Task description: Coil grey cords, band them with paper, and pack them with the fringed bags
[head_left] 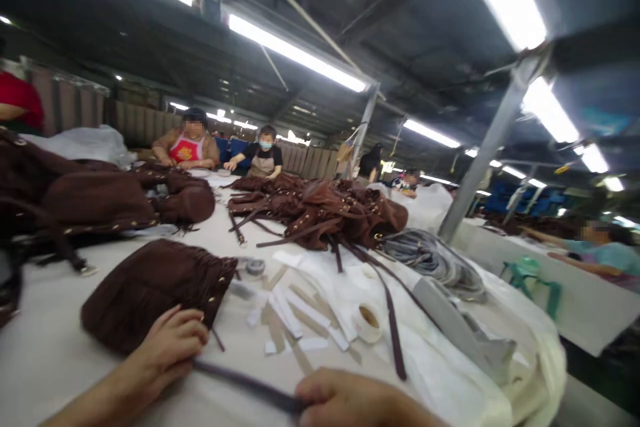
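A dark brown drawstring bag [150, 287] lies on its side on the white table, its gathered mouth and brass eyelets facing right. My left hand [175, 343] is at the near edge of its mouth, fingers curled over the bag by the eyelets. Between my hands stretches a dark strap [245, 383], one end beneath my left fingers. My right hand [350, 397] grips the other end at the bottom of the view, closed around it. Whether the strap is fastened to the bag I cannot tell.
Brown bags [100, 200] are piled at left and more bags [320, 207] behind. Nearer lie paper strips [295, 313], a tape roll [369, 322], a loose strap [395, 333], grey cords [430, 257] and a grey holder [450, 320]. Co-workers [193, 143] sit across the table.
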`<state>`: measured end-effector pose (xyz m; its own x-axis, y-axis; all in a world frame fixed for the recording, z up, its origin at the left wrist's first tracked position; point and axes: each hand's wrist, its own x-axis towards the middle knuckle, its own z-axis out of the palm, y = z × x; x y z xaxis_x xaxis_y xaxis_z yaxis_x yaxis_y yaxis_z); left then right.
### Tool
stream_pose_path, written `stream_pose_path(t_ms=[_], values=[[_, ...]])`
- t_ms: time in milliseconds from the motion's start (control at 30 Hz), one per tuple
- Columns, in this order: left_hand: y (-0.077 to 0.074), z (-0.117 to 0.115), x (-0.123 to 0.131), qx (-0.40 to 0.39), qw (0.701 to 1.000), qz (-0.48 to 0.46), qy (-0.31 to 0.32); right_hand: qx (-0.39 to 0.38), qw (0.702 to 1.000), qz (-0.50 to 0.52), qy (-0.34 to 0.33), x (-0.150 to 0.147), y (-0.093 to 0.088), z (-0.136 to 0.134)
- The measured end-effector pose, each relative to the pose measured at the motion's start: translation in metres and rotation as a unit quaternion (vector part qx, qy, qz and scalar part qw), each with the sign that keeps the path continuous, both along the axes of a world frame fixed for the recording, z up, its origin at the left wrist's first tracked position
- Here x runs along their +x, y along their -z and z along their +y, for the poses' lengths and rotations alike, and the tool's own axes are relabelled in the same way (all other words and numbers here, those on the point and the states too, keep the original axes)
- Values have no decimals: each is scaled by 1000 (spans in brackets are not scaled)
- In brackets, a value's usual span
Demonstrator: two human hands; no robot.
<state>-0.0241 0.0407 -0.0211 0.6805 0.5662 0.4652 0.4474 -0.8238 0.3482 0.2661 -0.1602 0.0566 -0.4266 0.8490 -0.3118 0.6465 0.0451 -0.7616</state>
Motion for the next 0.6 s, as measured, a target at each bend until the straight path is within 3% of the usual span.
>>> stream_pose_path(t_ms=[100, 167, 367, 600], values=[[-2, 3, -37, -26, 995, 79, 49, -135, 984, 91, 75, 11, 8, -14], [-8, 10, -50, -40, 990, 114, 69, -173, 974, 103, 99, 25, 3, -22], [-9, 26, -66, -26, 992, 116, 47, -160, 982, 35, 96, 55, -25, -36], [3, 45, -80, 44, 998, 3, 36, -142, 981, 25, 133, 87, -40, -60]])
